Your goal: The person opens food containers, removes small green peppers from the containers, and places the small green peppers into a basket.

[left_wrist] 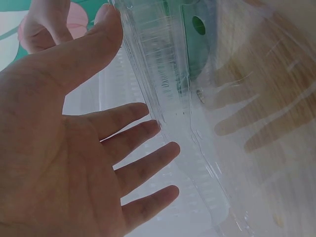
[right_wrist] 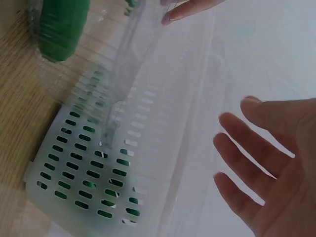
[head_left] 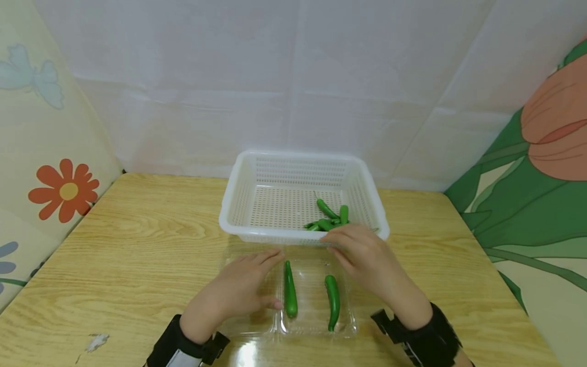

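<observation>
A clear plastic clamshell box [head_left: 313,306] lies open on the table, with two green chili peppers in its right half: one pepper [head_left: 290,291] beside the middle ridge, another pepper [head_left: 334,305] further right. My left hand [head_left: 240,285] is over the left half, its fingers extended and thumb near the ridge. In the left wrist view its fingertips [left_wrist: 170,150] are at the clear plastic edge. Above the near right rim of a white basket [head_left: 275,233] is my right hand [head_left: 364,257]; the right wrist view shows its fingers loosely bent with nothing between them.
Several green chili peppers [head_left: 326,209] lie in the basket's near right corner, partly behind the right hand. The wooden table [head_left: 151,244] meets a white cloth backdrop [head_left: 197,117] behind the basket. Printed panels with flowers [head_left: 69,191] stand on both sides.
</observation>
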Action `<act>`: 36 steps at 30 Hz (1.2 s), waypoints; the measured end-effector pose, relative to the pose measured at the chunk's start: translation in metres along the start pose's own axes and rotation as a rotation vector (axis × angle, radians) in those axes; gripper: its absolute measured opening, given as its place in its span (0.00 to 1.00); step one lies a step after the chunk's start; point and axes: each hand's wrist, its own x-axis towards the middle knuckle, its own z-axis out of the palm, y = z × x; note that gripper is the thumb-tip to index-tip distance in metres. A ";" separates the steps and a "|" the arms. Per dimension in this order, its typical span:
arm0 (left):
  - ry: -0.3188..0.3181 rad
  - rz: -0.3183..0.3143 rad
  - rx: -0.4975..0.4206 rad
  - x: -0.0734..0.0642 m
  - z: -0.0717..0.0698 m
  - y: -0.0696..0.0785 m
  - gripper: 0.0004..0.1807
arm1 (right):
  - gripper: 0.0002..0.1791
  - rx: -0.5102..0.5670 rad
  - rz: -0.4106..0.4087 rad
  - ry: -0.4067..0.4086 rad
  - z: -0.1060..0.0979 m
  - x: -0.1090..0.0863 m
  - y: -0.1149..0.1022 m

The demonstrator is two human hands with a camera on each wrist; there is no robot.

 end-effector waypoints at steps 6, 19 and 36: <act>-0.003 -0.001 0.003 0.000 0.001 0.000 0.51 | 0.20 0.060 -0.046 -0.030 -0.002 0.000 -0.004; -0.003 0.000 0.002 0.001 0.000 0.000 0.50 | 0.20 0.114 0.048 -0.363 -0.004 -0.003 -0.016; -0.001 0.000 0.006 0.002 0.001 -0.001 0.51 | 0.22 0.162 0.194 -0.664 -0.002 -0.005 -0.022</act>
